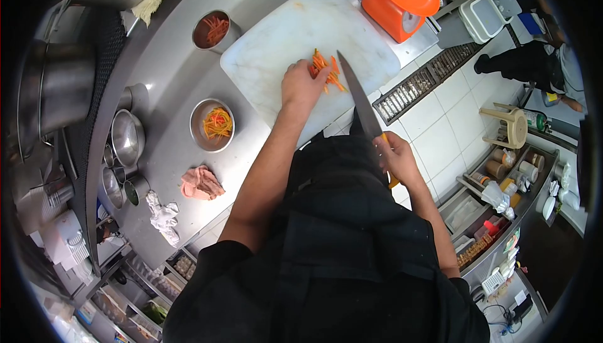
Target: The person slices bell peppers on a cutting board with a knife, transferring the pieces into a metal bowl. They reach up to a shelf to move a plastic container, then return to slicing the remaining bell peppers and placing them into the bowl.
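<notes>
A pile of thin orange vegetable strips, with a few greenish bits, lies on the white cutting board. My left hand rests at the pile's left side, its fingers curled and closed on some of the strips. In my right hand is the yellow handle of a large kitchen knife. The blade slants up and left over the board's near right part, its tip just right of the strips. A metal bowl holds yellow and orange strips, and a metal container holds orange-red strips.
An orange scale stands past the board's right corner. A pink cloth and a white cloth lie on the steel counter. Steel bowls stand at left. Another person is at far right, near a beige stool.
</notes>
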Available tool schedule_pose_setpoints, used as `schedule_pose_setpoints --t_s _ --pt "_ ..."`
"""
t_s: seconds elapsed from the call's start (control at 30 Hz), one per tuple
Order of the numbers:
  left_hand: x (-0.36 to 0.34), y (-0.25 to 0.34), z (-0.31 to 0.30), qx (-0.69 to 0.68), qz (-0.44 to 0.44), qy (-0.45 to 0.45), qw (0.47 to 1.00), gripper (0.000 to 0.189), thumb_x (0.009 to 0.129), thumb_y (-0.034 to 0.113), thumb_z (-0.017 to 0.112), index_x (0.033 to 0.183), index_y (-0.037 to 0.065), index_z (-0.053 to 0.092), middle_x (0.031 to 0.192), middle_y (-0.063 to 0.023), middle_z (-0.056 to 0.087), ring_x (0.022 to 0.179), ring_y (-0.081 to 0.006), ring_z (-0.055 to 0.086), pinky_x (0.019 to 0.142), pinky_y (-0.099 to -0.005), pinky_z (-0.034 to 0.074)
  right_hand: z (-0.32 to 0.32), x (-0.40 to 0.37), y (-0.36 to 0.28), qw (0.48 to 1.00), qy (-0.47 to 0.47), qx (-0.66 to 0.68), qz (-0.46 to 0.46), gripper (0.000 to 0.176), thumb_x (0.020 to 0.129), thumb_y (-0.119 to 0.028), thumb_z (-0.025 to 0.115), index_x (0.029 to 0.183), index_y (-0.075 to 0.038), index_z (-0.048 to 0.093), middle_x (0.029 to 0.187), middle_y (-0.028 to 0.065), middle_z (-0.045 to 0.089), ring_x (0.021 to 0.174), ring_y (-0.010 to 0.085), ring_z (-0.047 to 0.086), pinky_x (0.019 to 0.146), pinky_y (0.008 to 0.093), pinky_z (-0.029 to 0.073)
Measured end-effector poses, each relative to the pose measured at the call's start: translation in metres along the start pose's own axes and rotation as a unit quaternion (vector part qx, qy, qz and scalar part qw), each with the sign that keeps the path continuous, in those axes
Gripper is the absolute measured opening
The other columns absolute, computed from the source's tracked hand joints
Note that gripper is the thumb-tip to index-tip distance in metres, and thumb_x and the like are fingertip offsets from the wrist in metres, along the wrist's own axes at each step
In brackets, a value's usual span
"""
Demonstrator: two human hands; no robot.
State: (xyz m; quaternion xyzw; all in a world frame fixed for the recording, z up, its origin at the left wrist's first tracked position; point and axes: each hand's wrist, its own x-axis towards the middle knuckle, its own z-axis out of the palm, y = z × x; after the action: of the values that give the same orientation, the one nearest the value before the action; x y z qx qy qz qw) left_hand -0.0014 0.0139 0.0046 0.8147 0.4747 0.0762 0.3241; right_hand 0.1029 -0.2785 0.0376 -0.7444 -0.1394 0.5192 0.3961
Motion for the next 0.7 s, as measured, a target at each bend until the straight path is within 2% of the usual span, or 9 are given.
schedule_pose_setpoints --t_s 0.07,0.17,0.27,0.47,0.7 --pt "0.004 0.016 -0.006 0.005 -0.019 -0.036 0.999 0.061 0.090 0.049 0.085 0.118 -0.003 0.072 0.104 -0.0208 0.076 0.096 -0.0368 0.075 0.088 -0.0452 0.061 0.000 0.004 0.000 0.999 -0.036 0.007 0.016 0.030 0.112 -0.035 0.064 0.103 -0.007 0.066 0.080 -0.0019 0.061 0.056 0.0062 0.058 0.048 0.0241 0.048" --pt "0.004 0.020 0.008 0.044 0.005 0.033 0.998 0.056 0.089 0.047 0.086 0.112 -0.002 0.073 0.102 -0.0200 0.075 0.096 -0.0370 0.074 0.089 -0.0463 0.060 0.011 0.011 -0.003 0.998 -0.056 0.012 0.015 0.030 0.112 -0.036 0.064 0.101 -0.008 0.064 0.079 -0.0025 0.060 0.056 0.0059 0.057 0.048 0.0238 0.048" --pt "0.005 0.018 0.014 0.007 0.004 0.041 0.999 0.047 0.088 0.041 0.087 0.110 0.001 0.075 0.104 -0.0204 0.073 0.100 -0.0373 0.073 0.091 -0.0468 0.059 0.022 0.013 -0.010 0.997 -0.067 0.019 0.027 0.031 0.112 -0.037 0.064 0.101 -0.008 0.064 0.078 -0.0028 0.060 0.057 0.0058 0.057 0.048 0.0237 0.048" --pt "0.008 0.009 0.014 -0.009 -0.006 0.042 0.999 0.039 0.088 0.032 0.086 0.114 0.003 0.079 0.101 -0.0182 0.079 0.095 -0.0360 0.077 0.088 -0.0447 0.061 0.023 0.019 -0.009 0.996 -0.082 0.009 0.022 0.031 0.112 -0.037 0.064 0.101 -0.008 0.064 0.078 -0.0028 0.060 0.057 0.0057 0.057 0.048 0.0239 0.048" --pt "0.006 0.005 0.009 -0.125 -0.036 0.038 0.991 0.034 0.090 0.019 0.085 0.119 0.002 0.080 0.100 -0.0151 0.083 0.087 -0.0241 0.080 0.083 -0.0346 0.062 0.022 0.030 -0.013 0.993 -0.113 0.016 0.016 0.029 0.113 -0.034 0.064 0.101 -0.007 0.063 0.078 -0.0023 0.059 0.058 0.0056 0.056 0.048 0.0240 0.047"
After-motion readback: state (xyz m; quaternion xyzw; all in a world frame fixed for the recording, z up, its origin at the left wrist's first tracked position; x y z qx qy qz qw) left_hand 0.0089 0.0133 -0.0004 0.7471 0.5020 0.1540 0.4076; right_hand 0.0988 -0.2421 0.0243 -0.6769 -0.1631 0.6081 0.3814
